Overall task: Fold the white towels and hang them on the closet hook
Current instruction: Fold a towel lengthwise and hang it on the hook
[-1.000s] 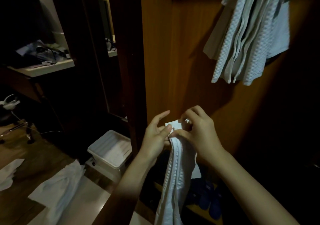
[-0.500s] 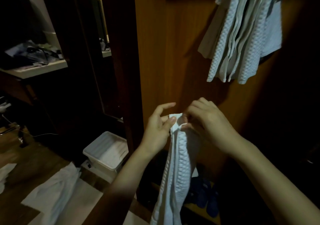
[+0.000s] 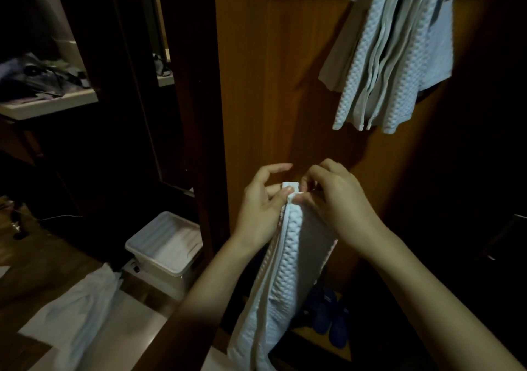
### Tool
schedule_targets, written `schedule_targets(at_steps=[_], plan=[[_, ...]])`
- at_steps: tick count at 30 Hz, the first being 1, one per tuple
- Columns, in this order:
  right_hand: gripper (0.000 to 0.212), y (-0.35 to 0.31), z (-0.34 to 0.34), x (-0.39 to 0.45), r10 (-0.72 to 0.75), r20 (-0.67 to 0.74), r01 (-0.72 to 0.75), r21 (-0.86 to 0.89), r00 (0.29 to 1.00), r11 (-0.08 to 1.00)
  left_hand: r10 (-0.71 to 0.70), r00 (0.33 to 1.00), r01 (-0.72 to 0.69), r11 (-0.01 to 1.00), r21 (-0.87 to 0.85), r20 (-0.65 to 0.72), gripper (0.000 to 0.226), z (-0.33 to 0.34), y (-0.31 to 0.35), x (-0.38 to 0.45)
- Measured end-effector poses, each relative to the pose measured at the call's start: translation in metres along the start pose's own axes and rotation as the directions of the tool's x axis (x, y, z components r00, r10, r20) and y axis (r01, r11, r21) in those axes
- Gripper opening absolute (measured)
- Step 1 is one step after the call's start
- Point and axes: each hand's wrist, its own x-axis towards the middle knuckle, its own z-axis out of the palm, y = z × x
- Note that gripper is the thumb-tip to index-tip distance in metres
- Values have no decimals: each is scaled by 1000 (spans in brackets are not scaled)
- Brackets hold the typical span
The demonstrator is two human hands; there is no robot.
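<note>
Since the frame half a second earlier, both hands have stayed at the top edge of the folded towel, with little change in position; the view has shifted slightly, so the hanging towels sit a little further right.

Left hand [image 3: 261, 214]: thumb and middle fingers pinch the top left corner of the folded white towel [image 3: 281, 279]; the index finger is extended and touches nothing. Right hand [image 3: 335, 199]: fingers curled, pinching the top right corner of the same towel, just beside the left hand. The towel hangs down from the two hands in a long narrow fold, waffle texture outward, its lower end running out of the bottom of the view.

No brand, label or legible writing can be made out.

Above and to the right, a bunch of white towels [image 3: 396, 54] hangs against the wooden closet panel [image 3: 273, 85]; the hook itself is hidden. Blue slippers [image 3: 332, 318] lie on the closet floor. To the left, a white plastic bin [image 3: 165, 245] stands on the floor, with another white cloth [image 3: 77, 316] spread near it. A cluttered worktop [image 3: 51, 104] stands at far left in dim light.
</note>
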Motion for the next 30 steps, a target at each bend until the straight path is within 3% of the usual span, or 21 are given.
schedule_targets(at_steps=[3, 7, 12, 17, 25, 28, 30], plan=[[22, -1, 0, -4, -5, -40, 1, -97, 999, 995, 14, 1000, -14, 999, -32, 20, 31, -1, -2, -1], [20, 1, 1, -8, -23, -71, 17, -87, 997, 996, 11, 999, -9, 998, -67, 38, 30, -4, -8, -3], [19, 9, -8, -12, -112, 74, 94, 219, 991, 971, -72, 987, 72, 997, 6, 146, 26, -12, -12, -3], [14, 14, -8, -8, -73, 62, 52, 295, 995, 954, -39, 991, 29, 997, 74, 127, 29, -4, -15, -4], [15, 16, -6, -3, -75, 93, 53, 220, 993, 974, -47, 991, 48, 999, -3, 127, 29, -1, -15, -7], [13, 16, -5, -3, -69, 91, 48, 217, 993, 975, -59, 982, 63, 998, -17, 181, 26, -5, -12, -9], [13, 16, -4, -3, -62, 93, 41, 212, 994, 976, -86, 969, 94, 995, -23, 230, 36, -7, -10, -10]])
